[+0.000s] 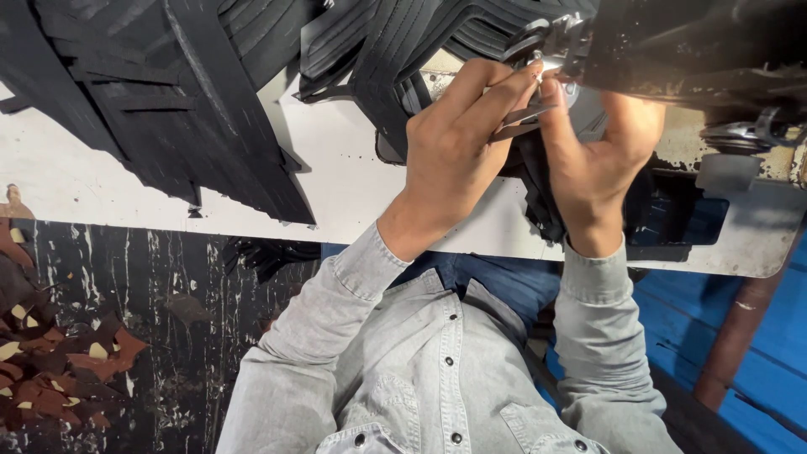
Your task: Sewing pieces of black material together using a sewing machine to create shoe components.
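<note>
So the biggest thing in front of me is the white, scuffed worktop (168, 168), and it's mostly buried under a big pile of flat black cut strips and panels, leather or rubber by the look of it (193, 101). That pile fans out across the far side and spills right up to where I'm working.

Next down is the dark, grimy sewing machine head (689, 50) sitting at one end of the worktop, with its pale metal bed (748, 227) under it. Below the worktop edge there's a dark spattered floor with a heap of brown and tan scraps (50, 361), and some blue painted wood (756, 370) on the other side.

My grey snap-button shirt sleeves (336, 336) lead up to both hands, which sit close together right at the machine's needle area. My left hand (458, 151) has fingers curled in, thumb and forefinger pinching a thin dark strip (517, 130) up by the small shiny metal parts (546, 46). My right hand (601, 151) is just beside it, fingers pressed together and pointing up against the same strip, steadying it. The strip runs between the two hands, touching both.
</note>
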